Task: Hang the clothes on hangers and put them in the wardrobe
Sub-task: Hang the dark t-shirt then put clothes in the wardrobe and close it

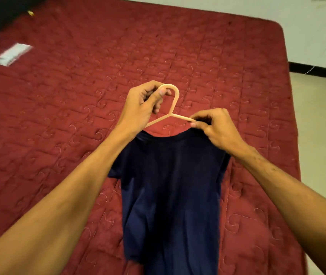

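Forward: left grip (144, 102), hanger (175, 100); right grip (215, 128), shirt (170, 185)

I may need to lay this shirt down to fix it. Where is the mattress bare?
Bare: the red mattress between the white label and the left hand, the stretch beyond the hanger to the far edge, and a narrower strip right of the navy T-shirt. Crowded: the middle, where the right hand pinches the collar.

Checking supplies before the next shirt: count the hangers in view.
1. The hanger is held above the bed, left hand gripping its hook, right hand pinching the shirt collar over one arm. Others may lie out of view.
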